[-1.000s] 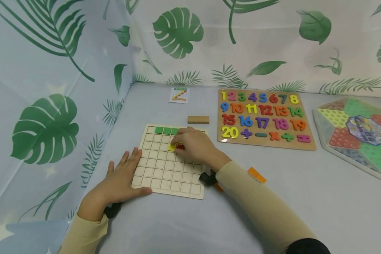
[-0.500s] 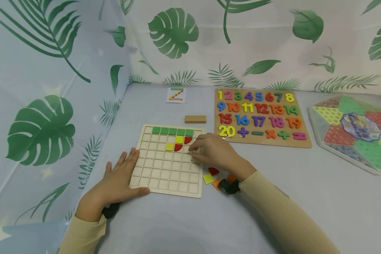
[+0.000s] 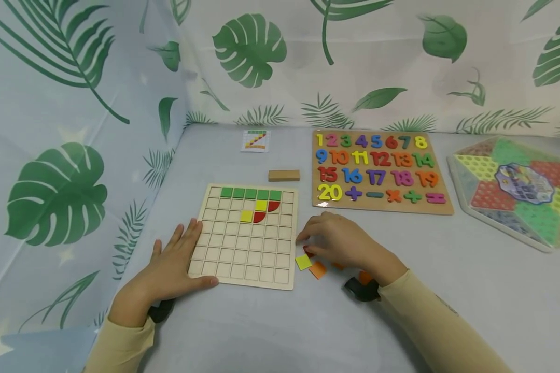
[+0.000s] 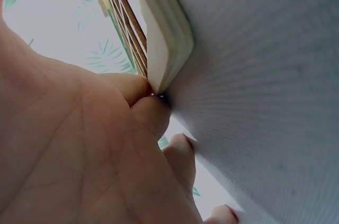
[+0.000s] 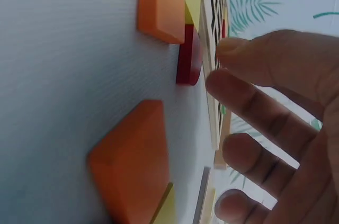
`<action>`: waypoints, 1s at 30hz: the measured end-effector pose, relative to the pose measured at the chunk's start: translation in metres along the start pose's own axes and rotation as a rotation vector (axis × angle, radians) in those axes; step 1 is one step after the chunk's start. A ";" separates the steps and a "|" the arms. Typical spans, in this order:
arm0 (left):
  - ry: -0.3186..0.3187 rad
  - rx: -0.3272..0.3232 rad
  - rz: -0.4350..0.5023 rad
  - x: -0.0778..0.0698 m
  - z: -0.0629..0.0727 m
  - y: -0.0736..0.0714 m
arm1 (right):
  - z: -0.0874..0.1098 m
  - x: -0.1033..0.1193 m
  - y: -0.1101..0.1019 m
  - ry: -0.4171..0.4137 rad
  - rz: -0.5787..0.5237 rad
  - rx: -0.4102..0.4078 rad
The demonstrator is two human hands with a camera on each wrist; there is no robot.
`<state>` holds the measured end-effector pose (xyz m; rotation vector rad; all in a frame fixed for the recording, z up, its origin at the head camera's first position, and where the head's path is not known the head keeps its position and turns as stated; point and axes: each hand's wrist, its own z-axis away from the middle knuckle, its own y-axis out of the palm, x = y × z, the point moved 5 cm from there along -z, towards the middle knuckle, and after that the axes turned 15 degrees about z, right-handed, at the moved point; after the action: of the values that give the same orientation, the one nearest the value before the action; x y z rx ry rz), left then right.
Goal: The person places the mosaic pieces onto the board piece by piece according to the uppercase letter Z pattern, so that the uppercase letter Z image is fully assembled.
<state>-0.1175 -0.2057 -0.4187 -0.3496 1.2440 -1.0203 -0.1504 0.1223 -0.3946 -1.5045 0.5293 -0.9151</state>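
A pale wooden grid board (image 3: 246, 257) lies on the table. Green squares (image 3: 250, 194) fill part of its top row, with two yellow squares (image 3: 246, 216) and two red quarter-round tiles (image 3: 259, 217) stepping diagonally below. My left hand (image 3: 173, 267) rests flat at the board's left edge, fingers spread and thumb at the near corner. Right of the board, my right hand (image 3: 340, 239) hovers over loose tiles with relaxed fingers. In the right wrist view, its fingertips are close to a loose red tile (image 5: 189, 57) without gripping it. Beside that lie a yellow square (image 3: 303, 262) and an orange square (image 3: 318, 270).
A wooden stick (image 3: 283, 175) lies behind the board, and a pattern card (image 3: 255, 141) farther back. To the right are a number puzzle (image 3: 382, 202) and a hexagonal game board (image 3: 513, 199). Another orange tile (image 5: 132, 160) sits under the right wrist.
My right hand has left the board and moved right and nearer to the loose tiles. Two yellow squares and two red tiles on the board are now uncovered. My left hand stays put.
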 end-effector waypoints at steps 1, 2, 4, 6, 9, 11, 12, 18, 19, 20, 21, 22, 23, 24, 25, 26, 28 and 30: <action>0.000 0.000 0.001 0.000 0.000 0.000 | 0.002 0.000 0.001 -0.011 0.001 0.005; 0.000 -0.001 0.001 0.000 0.001 0.000 | 0.003 0.000 0.001 -0.026 0.003 0.006; 0.001 -0.002 0.003 0.000 0.001 -0.001 | 0.005 0.001 0.003 -0.050 0.004 0.014; 0.001 -0.002 0.005 0.000 0.001 0.000 | 0.006 0.002 0.005 -0.066 0.002 0.025; 0.000 -0.002 0.007 0.001 0.001 0.000 | 0.008 0.003 0.007 -0.079 0.009 0.040; -0.001 -0.002 0.006 0.001 0.001 0.000 | 0.008 0.003 0.007 -0.083 0.021 0.041; -0.002 -0.002 0.005 0.001 0.001 0.001 | 0.008 0.003 0.007 -0.082 0.030 0.042; 0.000 -0.002 0.002 0.001 0.000 0.001 | 0.007 -0.004 0.005 -0.010 0.102 -0.003; -0.001 -0.001 0.003 0.001 0.000 0.001 | 0.007 -0.006 0.004 0.006 0.114 -0.020; -0.002 -0.001 0.003 0.001 0.000 0.001 | 0.007 -0.008 0.003 0.020 0.125 -0.036; -0.003 -0.001 0.003 0.001 0.000 0.001 | 0.007 -0.010 0.003 0.032 0.132 -0.046; -0.004 0.000 0.002 0.001 0.000 0.001 | 0.007 -0.011 0.003 0.043 0.132 -0.052; -0.004 0.000 0.001 0.001 0.000 0.001 | 0.007 -0.013 0.003 0.048 0.129 -0.053; -0.004 -0.001 0.001 0.001 0.000 0.001 | 0.007 -0.014 0.003 0.050 0.124 -0.049; -0.004 -0.001 0.000 0.001 -0.001 0.001 | 0.007 -0.014 0.003 0.048 0.114 -0.042; -0.004 -0.002 0.000 0.001 -0.001 0.001 | 0.007 -0.015 0.003 0.044 0.106 -0.034; -0.003 -0.003 -0.001 0.002 -0.001 0.001 | 0.006 -0.014 0.003 0.032 0.093 -0.024; -0.004 -0.004 -0.001 0.002 -0.001 0.001 | 0.006 -0.013 0.003 0.018 0.095 -0.028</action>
<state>-0.1181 -0.2063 -0.4207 -0.3555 1.2432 -1.0178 -0.1528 0.1354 -0.4002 -1.4846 0.6236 -0.8517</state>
